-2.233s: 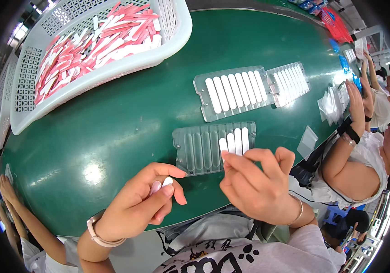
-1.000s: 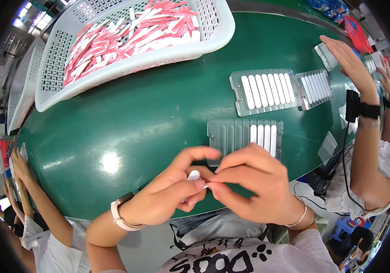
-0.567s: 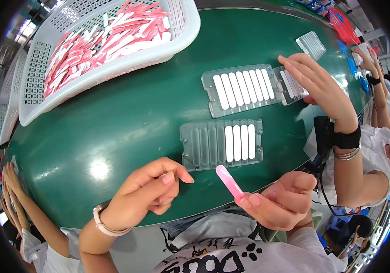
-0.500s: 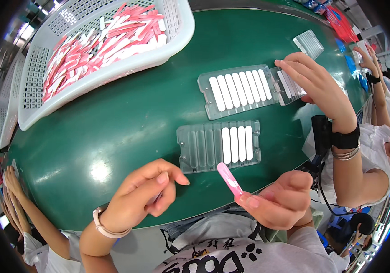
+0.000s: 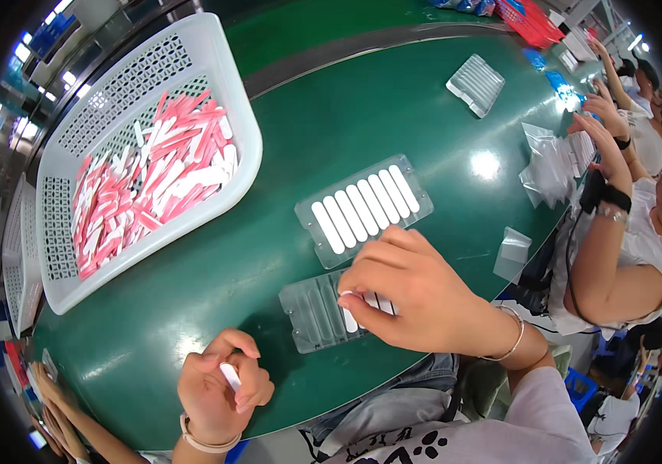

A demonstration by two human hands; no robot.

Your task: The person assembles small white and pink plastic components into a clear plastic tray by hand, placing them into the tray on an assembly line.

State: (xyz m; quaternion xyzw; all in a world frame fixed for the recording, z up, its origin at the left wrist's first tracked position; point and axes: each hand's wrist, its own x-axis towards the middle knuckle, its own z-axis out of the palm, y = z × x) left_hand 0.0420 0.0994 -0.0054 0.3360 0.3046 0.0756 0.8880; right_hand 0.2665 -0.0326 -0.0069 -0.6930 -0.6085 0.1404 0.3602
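My left hand [image 5: 226, 387] is closed round a small white round-ended strip [image 5: 230, 376] in front of the nearer clear tray [image 5: 311, 317]. Over that tray's right part, my right hand [image 5: 408, 290] pinches the top of another white strip [image 5: 350, 319] lying in a slot. More white strips in the tray are partly hidden under my right fingers. The tray's left slots show no strips. Just beyond lies a second clear tray [image 5: 308, 213], holding a row of several white strips [image 5: 365, 207].
A white perforated basket [image 5: 145, 247] full of loose pink and white strips stands at the left. Another clear slotted tray [image 5: 476, 85] lies far right. Clear plastic bags [image 5: 551, 166] sit near a co-worker's hand [image 5: 605, 147]. Another person's hands [image 5: 56, 406] rest at lower left.
My right hand has moved from the table's front edge, where it held a pink strip, onto the nearer tray. A white strip now shows in my left hand. The co-worker's hand has left the farther tray.
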